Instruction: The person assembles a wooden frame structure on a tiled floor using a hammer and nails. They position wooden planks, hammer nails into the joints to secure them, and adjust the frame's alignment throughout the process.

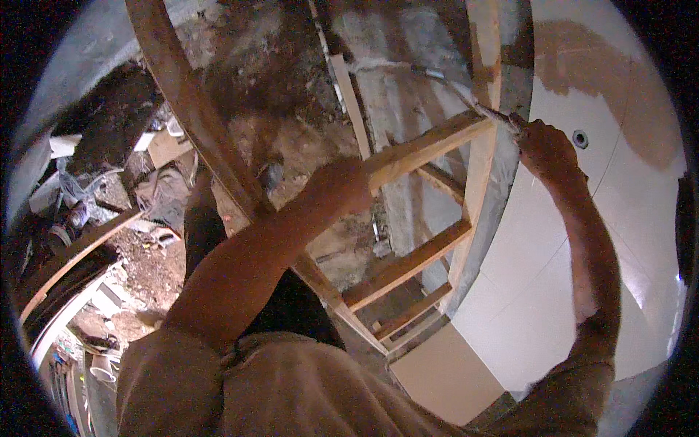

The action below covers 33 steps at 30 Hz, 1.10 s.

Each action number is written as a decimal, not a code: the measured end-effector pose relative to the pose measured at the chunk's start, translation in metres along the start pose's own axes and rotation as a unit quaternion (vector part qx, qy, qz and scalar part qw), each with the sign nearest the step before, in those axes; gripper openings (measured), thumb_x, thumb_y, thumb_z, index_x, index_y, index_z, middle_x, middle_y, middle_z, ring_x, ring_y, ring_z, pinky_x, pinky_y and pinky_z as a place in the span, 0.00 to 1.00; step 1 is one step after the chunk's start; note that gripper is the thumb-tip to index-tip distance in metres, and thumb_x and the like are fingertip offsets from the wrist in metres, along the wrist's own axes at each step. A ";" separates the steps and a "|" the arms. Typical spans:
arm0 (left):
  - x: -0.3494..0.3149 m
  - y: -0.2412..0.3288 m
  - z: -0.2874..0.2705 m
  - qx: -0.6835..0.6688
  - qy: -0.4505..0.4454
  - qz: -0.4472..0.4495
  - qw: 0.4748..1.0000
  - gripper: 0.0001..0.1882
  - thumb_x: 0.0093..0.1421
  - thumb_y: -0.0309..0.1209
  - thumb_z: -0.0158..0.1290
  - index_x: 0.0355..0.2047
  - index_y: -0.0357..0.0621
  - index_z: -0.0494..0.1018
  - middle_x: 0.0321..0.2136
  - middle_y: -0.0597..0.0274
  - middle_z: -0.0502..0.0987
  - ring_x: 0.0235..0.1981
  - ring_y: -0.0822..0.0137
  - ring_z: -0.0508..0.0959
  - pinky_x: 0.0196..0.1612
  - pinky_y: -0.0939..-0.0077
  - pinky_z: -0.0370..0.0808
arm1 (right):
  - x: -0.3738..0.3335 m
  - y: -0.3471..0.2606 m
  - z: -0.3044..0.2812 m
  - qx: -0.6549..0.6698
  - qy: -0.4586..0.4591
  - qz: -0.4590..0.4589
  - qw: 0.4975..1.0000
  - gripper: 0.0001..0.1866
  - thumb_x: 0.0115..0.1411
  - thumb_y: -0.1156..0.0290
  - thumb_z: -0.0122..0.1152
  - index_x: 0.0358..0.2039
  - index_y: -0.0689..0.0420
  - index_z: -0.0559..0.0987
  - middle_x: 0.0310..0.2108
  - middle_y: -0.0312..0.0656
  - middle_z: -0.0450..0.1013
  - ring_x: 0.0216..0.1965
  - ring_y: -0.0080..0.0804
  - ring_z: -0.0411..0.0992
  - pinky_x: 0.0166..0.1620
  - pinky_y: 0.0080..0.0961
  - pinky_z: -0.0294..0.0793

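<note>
A wooden ladder (477, 197) stands in front of me, its rungs running between two long rails. My left hand (341, 183) is closed around the end of an upper rung (429, 149), beside the left rail; its fingertips are hidden. Over on the right, my right hand (546, 149) is closed on a slim greyish hand tool (499, 116) whose exact kind I cannot make out. The tool's narrow end points left, close to the ladder's right rail. Pale tiles (539, 284) cover the wall beside that hand.
A round dark fitting (579, 138) sits in the tiled wall, with a brown smear (586, 62) above it. Rubble and scraps (156, 193) lie on the ground at left, near a long wooden strip (80, 255). A tan board (448, 371) lies by the ladder's foot.
</note>
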<state>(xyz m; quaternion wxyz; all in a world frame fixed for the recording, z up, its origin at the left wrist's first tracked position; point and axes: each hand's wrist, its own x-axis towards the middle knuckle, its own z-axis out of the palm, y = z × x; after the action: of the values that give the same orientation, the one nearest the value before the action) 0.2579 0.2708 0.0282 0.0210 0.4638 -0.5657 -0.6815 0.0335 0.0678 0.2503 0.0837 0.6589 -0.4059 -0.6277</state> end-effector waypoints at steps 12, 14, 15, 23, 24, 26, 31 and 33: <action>0.020 -0.010 0.019 0.014 0.034 0.035 0.999 0.47 0.50 0.57 0.67 0.61 0.37 0.68 0.40 0.41 0.81 0.42 0.42 0.83 0.48 0.52 0.79 | -0.167 -0.181 0.078 0.769 0.246 0.120 0.578 0.12 0.71 0.68 0.52 0.51 0.57 0.69 0.26 0.43 0.71 0.21 0.36 0.70 0.23 0.34 0.69; 0.019 0.007 0.004 -0.030 -0.032 -0.030 0.999 0.46 0.53 0.65 0.62 0.59 0.38 0.70 0.38 0.42 0.81 0.42 0.43 0.82 0.49 0.52 0.78 | -0.196 -0.215 0.083 0.947 0.025 0.161 0.277 0.10 0.71 0.66 0.53 0.49 0.54 0.70 0.28 0.39 0.71 0.21 0.29 0.69 0.21 0.29 0.69; 0.019 0.024 -0.002 -0.055 -0.087 -0.066 0.992 0.46 0.55 0.69 0.58 0.56 0.38 0.72 0.37 0.42 0.81 0.41 0.44 0.82 0.49 0.52 0.77 | -0.209 -0.226 0.092 0.964 -0.017 0.167 0.204 0.10 0.70 0.65 0.53 0.48 0.54 0.70 0.28 0.39 0.71 0.21 0.27 0.68 0.21 0.27 0.69; 0.062 0.008 -0.011 0.099 -0.118 -0.113 0.982 0.50 0.63 0.76 0.34 0.42 0.34 0.77 0.32 0.44 0.79 0.36 0.52 0.80 0.42 0.50 0.75 | -0.187 -0.307 0.180 0.945 -0.077 0.126 -0.292 0.07 0.69 0.67 0.51 0.44 0.55 0.69 0.27 0.36 0.69 0.19 0.24 0.64 0.21 0.25 0.64; 0.054 0.014 -0.014 0.096 -0.098 -0.133 0.982 0.51 0.63 0.76 0.35 0.45 0.33 0.76 0.34 0.44 0.79 0.37 0.51 0.80 0.43 0.50 0.75 | -0.185 -0.322 0.185 0.939 -0.081 0.127 -0.308 0.08 0.69 0.67 0.51 0.45 0.55 0.69 0.26 0.36 0.69 0.19 0.24 0.63 0.21 0.25 0.64; 0.051 0.018 -0.007 0.058 -0.038 -0.146 0.987 0.51 0.62 0.77 0.37 0.50 0.33 0.74 0.38 0.44 0.79 0.39 0.51 0.80 0.44 0.51 0.76 | -0.178 -0.331 0.197 0.932 -0.079 0.134 -0.328 0.09 0.69 0.67 0.52 0.46 0.55 0.69 0.26 0.35 0.67 0.19 0.24 0.62 0.22 0.26 0.63; 0.035 0.048 0.000 0.013 0.002 -0.158 0.987 0.54 0.62 0.76 0.41 0.61 0.31 0.68 0.50 0.46 0.75 0.49 0.54 0.77 0.52 0.57 0.74 | -0.184 -0.349 0.211 0.923 -0.063 0.141 -0.353 0.12 0.70 0.63 0.53 0.49 0.54 0.69 0.25 0.36 0.68 0.18 0.27 0.62 0.23 0.29 0.64; 0.050 0.055 -0.008 0.072 0.004 -0.217 0.973 0.54 0.63 0.74 0.41 0.63 0.31 0.67 0.54 0.46 0.74 0.56 0.55 0.75 0.57 0.58 0.72 | -0.174 -0.357 0.214 0.919 -0.044 0.138 -0.368 0.13 0.70 0.63 0.53 0.49 0.55 0.69 0.26 0.37 0.70 0.20 0.30 0.65 0.25 0.32 0.67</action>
<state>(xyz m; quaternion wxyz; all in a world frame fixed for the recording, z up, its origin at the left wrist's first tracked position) 0.2069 0.2172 0.0421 -0.1587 0.5787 -0.4987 -0.6255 0.0159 0.4993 0.1188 0.5671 0.2488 0.5218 -0.5867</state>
